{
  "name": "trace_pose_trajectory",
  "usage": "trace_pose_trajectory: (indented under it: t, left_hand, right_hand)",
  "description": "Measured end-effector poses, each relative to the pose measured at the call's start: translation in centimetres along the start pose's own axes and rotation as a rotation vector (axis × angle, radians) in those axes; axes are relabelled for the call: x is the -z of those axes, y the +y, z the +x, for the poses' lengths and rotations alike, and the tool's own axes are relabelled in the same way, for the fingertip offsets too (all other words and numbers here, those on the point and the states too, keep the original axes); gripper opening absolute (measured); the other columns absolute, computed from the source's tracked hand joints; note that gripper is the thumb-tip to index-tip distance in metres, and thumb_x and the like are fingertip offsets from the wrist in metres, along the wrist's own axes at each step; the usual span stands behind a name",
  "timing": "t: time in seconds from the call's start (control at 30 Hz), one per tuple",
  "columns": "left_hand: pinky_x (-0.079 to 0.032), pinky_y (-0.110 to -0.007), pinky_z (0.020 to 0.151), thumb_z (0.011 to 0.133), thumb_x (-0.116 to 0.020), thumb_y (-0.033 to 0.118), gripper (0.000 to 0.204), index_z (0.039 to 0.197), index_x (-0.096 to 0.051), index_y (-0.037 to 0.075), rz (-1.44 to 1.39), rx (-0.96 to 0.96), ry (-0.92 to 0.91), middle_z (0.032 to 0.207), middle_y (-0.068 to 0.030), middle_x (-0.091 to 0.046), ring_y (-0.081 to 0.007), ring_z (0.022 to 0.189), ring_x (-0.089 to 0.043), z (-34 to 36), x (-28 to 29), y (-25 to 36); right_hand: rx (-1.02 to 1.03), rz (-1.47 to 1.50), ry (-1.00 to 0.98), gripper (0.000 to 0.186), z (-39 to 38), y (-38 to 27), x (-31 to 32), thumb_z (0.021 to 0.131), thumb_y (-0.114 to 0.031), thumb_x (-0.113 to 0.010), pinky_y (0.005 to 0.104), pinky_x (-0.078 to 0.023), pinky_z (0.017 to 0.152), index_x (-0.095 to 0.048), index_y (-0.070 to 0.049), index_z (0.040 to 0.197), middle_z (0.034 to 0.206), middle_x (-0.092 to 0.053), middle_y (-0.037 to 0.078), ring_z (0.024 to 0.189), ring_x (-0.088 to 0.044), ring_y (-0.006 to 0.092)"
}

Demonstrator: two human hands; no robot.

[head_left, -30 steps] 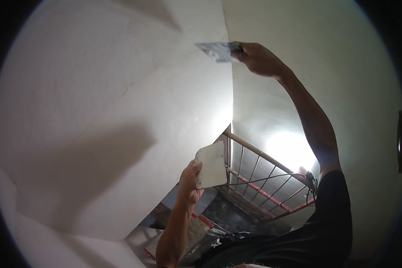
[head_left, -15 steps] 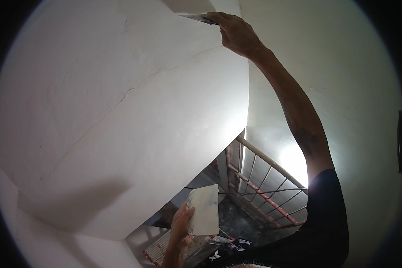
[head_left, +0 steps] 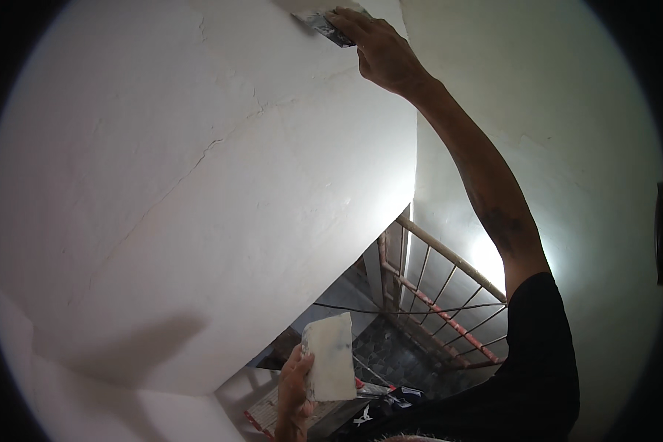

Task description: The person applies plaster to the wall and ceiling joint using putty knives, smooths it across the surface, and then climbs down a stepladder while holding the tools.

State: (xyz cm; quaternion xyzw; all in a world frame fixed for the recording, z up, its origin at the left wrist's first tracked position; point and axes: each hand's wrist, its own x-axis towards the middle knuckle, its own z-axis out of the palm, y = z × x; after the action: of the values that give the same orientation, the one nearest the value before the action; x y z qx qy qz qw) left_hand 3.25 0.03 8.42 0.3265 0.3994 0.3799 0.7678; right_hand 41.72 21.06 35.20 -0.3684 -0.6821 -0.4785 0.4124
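Observation:
Raised high at the top, my right hand (head_left: 387,55) grips a wide putty knife (head_left: 335,29) whose blade is pressed to the white plastered surface (head_left: 258,191). Thin cracks run across that surface, the longest slanting from the middle toward the lower left. Low in the view, my left hand (head_left: 295,383) is closed around the edge of a flat, off-white rectangular board (head_left: 330,357) smeared with a little grey. The board's underside and part of my left fingers are hidden.
A metal railing (head_left: 449,261) with thin bars and a red lower rail stands below, to the right of centre. Dark patterned floor (head_left: 394,353) lies far beneath. A pale greenish wall (head_left: 589,132) rises on the right, with bright light on it. A cable crosses before the railing.
The putty knife in my right hand has tilted and slid slightly along the surface, its blade now facing more toward me. My left hand and the board have shifted slightly left and down.

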Motion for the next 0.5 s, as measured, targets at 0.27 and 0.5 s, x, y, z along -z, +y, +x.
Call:
trace_pose_trajectory:
  t: [0.27,0.5]
  left_hand:
    - [-0.057,-0.035,0.085,0.096,-0.044,0.008,0.039,0.134,-0.044,-0.004,-0.018,0.028,-0.018,0.117,-0.0189,-0.062,-0.0246,0.101,-0.067,0.8,1.2,0.3]
    - [-0.057,-0.035,0.085,0.096,-0.044,0.008,0.038,0.133,-0.045,-0.004,-0.059,0.058,-0.034,0.118,-0.0177,-0.062,-0.0241,0.101,-0.067,1.6,1.8,0.4]
  right_hand:
    - [-0.16,-0.038,0.026,0.073,-4.0,-2.5,-1.9,0.078,0.012,-0.057,0.0416,-0.052,0.098,-0.044,-0.019,0.143,0.143,-0.048,0.008,0.114,-0.057,0.0332]
    - [-0.128,-0.076,0.082,0.072,-8.8,-6.0,-3.7,0.073,0.012,-0.061,0.0516,-0.044,0.103,-0.047,-0.007,0.14,0.146,-0.044,0.02,0.131,-0.048,0.0344]
